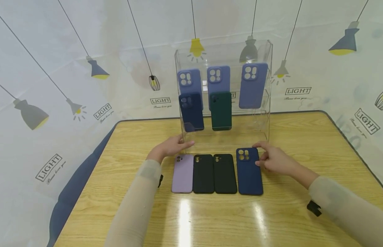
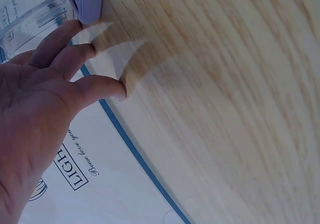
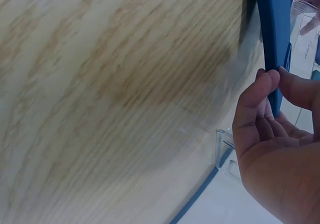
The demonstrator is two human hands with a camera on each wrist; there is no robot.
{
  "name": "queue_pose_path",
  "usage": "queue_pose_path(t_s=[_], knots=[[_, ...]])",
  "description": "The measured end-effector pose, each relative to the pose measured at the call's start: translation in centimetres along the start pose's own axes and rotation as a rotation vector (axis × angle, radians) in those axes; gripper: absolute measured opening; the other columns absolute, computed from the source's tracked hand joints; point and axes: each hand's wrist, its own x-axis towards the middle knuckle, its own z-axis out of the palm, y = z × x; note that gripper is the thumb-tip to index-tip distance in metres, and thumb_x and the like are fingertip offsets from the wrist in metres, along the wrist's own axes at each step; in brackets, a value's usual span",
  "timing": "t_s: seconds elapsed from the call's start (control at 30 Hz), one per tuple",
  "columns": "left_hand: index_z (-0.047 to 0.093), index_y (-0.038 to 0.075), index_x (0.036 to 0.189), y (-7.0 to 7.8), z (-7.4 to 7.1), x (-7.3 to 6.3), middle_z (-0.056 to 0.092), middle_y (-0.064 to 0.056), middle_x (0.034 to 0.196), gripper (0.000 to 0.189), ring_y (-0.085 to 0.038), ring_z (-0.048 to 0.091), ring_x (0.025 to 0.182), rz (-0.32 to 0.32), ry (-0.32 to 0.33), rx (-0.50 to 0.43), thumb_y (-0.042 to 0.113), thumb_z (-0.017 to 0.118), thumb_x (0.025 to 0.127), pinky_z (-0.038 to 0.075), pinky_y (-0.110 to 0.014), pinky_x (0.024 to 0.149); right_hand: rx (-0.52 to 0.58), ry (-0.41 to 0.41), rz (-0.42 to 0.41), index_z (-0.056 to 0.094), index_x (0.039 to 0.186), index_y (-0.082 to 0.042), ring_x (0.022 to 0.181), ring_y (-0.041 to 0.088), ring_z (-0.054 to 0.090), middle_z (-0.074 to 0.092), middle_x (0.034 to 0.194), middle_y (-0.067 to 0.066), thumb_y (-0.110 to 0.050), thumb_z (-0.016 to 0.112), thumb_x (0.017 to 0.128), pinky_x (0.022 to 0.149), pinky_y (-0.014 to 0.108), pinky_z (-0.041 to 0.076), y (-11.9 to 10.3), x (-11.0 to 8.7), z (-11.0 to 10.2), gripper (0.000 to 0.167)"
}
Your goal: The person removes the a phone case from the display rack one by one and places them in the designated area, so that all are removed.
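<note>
My right hand (image 1: 276,159) pinches the upper right edge of a dark blue phone case (image 1: 250,178), with thumb and fingers on its rim in the right wrist view. To its left, two black phone cases (image 1: 204,176) and a light purple phone case (image 1: 182,176) lie side by side on the table. My left hand (image 1: 171,145) is at the lower left corner of the clear display stand (image 1: 222,140), its thumb stretched out just above the purple case. In the left wrist view its fingers are spread and loosely bent, holding nothing.
On the stand's tiers lean several cases: three periwinkle phone cases (image 1: 254,87), a navy phone case (image 1: 192,115) and a dark green phone case (image 1: 222,113). Behind the wooden table (image 1: 132,212) hangs a white sheet (image 1: 123,61) printed with lamps.
</note>
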Motion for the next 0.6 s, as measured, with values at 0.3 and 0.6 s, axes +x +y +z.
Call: queue_pose_path(t_s=[0.3,0.6], knots=[[0.012,0.013,0.173,-0.08,-0.04,-0.02,0.039,-0.023,0.169,0.108,-0.039,0.041,0.157,0.0,0.0,0.006,0.081,0.049,0.098,0.037,-0.056,0.128,-0.014,-0.006,0.029,0.039,0.159,-0.001,0.062,0.018,0.06,0.071,0.083,0.01,-0.006,0.069,0.102,0.056,0.032,0.048,0.2,0.62,0.65,0.065],[0.013,0.012,0.173,-0.2,0.02,0.19,0.039,-0.024,0.169,0.109,-0.04,0.04,0.157,0.001,0.001,-0.001,0.082,0.049,0.098,0.038,-0.056,0.127,-0.045,-0.007,0.031,0.039,0.159,0.004,0.062,0.017,0.062,0.073,0.086,0.01,-0.008,0.07,0.102,0.057,0.033,0.049,0.12,0.45,0.91,0.066]])
